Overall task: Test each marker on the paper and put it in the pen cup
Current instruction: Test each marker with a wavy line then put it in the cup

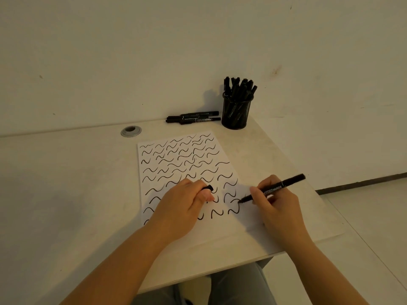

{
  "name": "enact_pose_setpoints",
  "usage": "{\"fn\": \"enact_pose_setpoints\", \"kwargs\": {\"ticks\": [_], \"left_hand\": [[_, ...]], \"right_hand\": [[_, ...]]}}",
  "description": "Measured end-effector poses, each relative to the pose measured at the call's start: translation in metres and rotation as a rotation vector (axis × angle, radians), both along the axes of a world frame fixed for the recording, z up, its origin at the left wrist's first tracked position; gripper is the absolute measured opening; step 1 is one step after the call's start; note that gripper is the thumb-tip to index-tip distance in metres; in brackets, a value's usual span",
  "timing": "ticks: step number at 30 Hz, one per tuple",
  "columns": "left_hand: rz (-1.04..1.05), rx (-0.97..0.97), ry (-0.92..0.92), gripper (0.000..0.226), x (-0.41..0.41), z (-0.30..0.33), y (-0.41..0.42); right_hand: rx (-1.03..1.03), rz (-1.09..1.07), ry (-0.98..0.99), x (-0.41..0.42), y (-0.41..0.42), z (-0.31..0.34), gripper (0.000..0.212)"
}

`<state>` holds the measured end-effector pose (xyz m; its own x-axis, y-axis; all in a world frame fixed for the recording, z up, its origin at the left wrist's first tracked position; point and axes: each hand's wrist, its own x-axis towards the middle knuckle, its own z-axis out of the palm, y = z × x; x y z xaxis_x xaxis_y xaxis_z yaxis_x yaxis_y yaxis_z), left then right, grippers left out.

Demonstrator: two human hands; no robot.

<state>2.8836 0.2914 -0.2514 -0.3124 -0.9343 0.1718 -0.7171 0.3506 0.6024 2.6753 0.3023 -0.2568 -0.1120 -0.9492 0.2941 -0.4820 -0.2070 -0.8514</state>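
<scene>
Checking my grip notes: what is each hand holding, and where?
Right hand pinches the marker low on its barrel; left hand grips its cap.

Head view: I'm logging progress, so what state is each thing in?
Marker: uncapped, tip on paper, held by right hand.
Cap: off, held in left hand.
Paper: flat, covered in squiggles.
Pen cup: upright, full of markers.
Loose markers: capped, lying beside cup.

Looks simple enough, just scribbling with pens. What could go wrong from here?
The right hand is drawing with the marker near the right edge of the paper, so the tip might slip off and ink the desk. The left hand holds the cap while resting on squiggles, which could smear if wet. The pen cup looks crowded; another marker may jam.
</scene>
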Motion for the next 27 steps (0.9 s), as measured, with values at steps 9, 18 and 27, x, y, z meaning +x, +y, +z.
{"fn": "enact_pose_setpoints", "kwargs": {"ticks": [9,18,27], "left_hand": [[0.023,-0.074,0.075,0.027,0.002,0.002,0.001],[0.054,-0.098,0.098,0.027,0.008,0.004,-0.002],[0.059,-0.121,0.064,0.044,0.009,0.008,0.000]], "right_hand": [[-0.034,-0.004,-0.248,-0.002,-0.006,0.007,0.008],[0.049,0.138,-0.647,0.020,-0.044,0.028,0.033],[0.111,0.347,-0.765,0.024,-0.051,0.014,0.022]]}}
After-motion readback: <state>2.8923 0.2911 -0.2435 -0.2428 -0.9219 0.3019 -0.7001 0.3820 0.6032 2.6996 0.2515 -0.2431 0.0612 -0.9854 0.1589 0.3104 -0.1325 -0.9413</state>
